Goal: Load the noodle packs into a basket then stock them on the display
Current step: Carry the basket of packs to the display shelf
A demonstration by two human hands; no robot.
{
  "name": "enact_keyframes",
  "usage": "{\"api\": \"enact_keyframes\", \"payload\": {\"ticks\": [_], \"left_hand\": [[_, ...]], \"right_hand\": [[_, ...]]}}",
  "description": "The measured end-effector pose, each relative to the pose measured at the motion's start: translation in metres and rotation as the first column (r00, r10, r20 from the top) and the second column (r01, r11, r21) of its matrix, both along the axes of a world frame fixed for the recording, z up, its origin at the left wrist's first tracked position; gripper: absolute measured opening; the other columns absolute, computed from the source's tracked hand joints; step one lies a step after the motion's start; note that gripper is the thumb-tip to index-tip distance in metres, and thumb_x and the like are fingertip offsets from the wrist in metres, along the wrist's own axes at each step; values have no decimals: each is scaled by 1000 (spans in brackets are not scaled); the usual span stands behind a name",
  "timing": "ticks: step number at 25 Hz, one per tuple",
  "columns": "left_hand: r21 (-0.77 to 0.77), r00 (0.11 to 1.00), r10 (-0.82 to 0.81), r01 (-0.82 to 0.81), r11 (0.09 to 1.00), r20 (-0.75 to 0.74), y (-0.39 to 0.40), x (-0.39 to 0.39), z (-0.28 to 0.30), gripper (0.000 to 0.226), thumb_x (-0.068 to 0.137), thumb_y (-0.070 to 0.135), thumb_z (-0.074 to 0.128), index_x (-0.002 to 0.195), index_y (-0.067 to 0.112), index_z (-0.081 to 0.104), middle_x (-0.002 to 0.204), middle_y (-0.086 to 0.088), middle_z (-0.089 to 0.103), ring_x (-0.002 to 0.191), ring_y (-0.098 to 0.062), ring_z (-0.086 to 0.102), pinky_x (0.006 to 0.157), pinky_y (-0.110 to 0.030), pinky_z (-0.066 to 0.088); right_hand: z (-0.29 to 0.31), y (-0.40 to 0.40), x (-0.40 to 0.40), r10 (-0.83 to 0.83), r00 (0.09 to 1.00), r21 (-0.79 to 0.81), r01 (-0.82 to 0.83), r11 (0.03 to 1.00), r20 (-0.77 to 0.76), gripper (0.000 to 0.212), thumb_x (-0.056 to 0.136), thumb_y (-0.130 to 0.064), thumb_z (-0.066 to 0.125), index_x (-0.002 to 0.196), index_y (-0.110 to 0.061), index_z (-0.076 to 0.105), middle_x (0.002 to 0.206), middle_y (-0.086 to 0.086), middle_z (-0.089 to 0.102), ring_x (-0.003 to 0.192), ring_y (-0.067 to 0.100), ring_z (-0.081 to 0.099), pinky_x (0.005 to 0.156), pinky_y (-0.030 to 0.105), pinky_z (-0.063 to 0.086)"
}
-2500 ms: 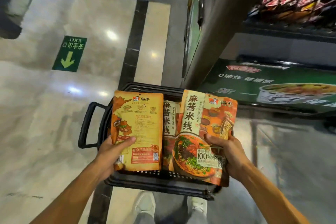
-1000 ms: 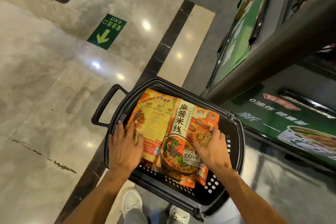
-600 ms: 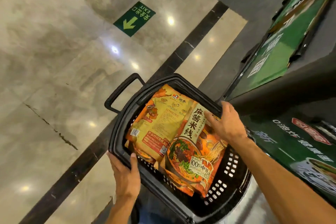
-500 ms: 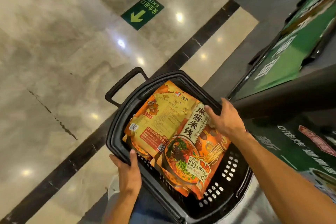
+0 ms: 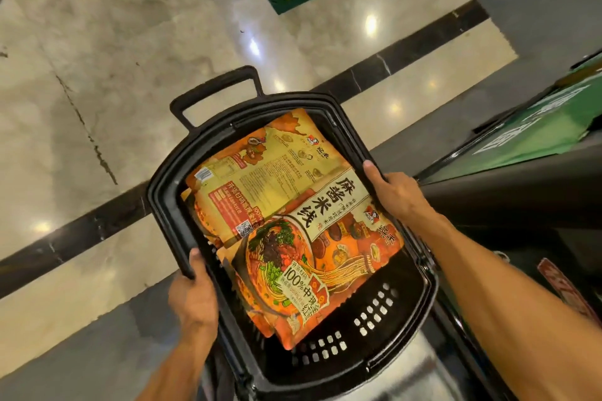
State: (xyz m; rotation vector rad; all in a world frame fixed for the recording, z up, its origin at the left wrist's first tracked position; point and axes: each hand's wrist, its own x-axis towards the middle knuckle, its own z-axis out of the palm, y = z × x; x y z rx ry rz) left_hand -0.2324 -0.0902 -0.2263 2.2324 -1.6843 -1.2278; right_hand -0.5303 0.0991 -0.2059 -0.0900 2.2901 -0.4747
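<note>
Black plastic formed the basket (image 5: pixel 387 332), a long tub with rounded corners, a stepped rim, rows of small square holes pierced in its near wall and a looped pull handle (image 5: pixel 216 98) at the far end. Inside lay the noodle packs (image 5: pixel 293 215), flat glossy pouches printed in orange and yellow, overlapping one another, one turned back side up with a barcode and fine print, the top one showing a bowl of noodles and greens. The left hand (image 5: pixel 193 298) gripped the near-left rim with the thumb hooked over its edge; the right hand (image 5: pixel 395 194) held the opposite rim, thumb on top and fingers curled out of sight beneath. The loading step looked finished, and the carrying step looked to be in hand. Judging by that, the next move called for a level lift with both hands, since the slick pouches could slide toward the low end, and then a turn toward the dark display (image 5: pixel 508 192) with its green panel at the right. Below lay polished marble floor (image 5: pixel 107 52), crossed by a dark stone band.
</note>
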Motion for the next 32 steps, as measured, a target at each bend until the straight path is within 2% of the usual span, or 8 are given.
{"api": "enact_keyframes", "payload": {"ticks": [3,6,11,14,17,24,27,32], "left_hand": [[3,994,-101,102,995,-32,-19,4,5,61,98,62,39,83,5,57,84,-18,63,82,-39,61,75,-49,52],[-45,961,-276,274,961,-30,-54,6,23,52,102,54,37,81,11,55,85,-14,58,82,-32,55,75,-42,43],[-72,863,-503,500,863,-39,-106,3,100,61,101,58,36,99,5,67,94,-13,66,89,-33,60,76,-39,41],[-76,825,-563,559,825,-52,-142,-4,182,66,98,61,37,87,3,66,75,-9,62,77,-33,59,67,-40,40],[-108,770,-636,629,770,-54,-181,-10,282,64,97,63,37,88,8,69,78,-11,64,78,-34,61,63,-37,41],[-268,690,-717,674,688,-104,-286,-72,521,59,99,58,48,87,4,69,83,-16,69,79,-33,64,70,-39,49],[-329,662,-743,683,653,-99,-314,-105,589,57,98,56,52,86,3,67,85,-16,68,82,-31,63,71,-40,48],[-357,633,-768,697,622,-104,-346,-186,664,58,96,56,57,86,1,72,85,-21,71,81,-37,68,77,-46,55]], "right_hand": [[1,5,24,-66,996,-86,62,994,-52,81,90,-79,36,72,-4,63,67,9,70,66,25,71,70,43,59],[13,4,49,-158,976,-107,143,984,-152,69,94,-70,39,63,-11,55,61,6,64,57,20,62,56,32,50],[84,1,85,-282,944,-107,267,958,-173,69,95,-68,40,61,-10,54,66,10,65,63,24,61,61,34,47],[168,-18,102,-292,941,-101,278,955,-171,72,95,-69,37,63,-8,57,71,13,66,70,31,63,71,42,53],[269,-42,109,-326,923,-106,311,945,-206,76,94,-72,36,67,-6,62,77,17,69,78,36,66,79,48,55],[488,-112,90,-389,868,-268,313,911,-309,82,95,-71,36,65,1,63,70,17,67,71,35,65,65,39,50],[545,-135,76,-429,846,-341,321,884,-317,82,95,-70,37,62,1,61,65,14,65,66,31,63,55,33,41],[614,-157,12,-502,819,-420,365,831,-280,73,98,-65,42,69,-3,70,72,12,69,70,24,66,59,31,44]]}}
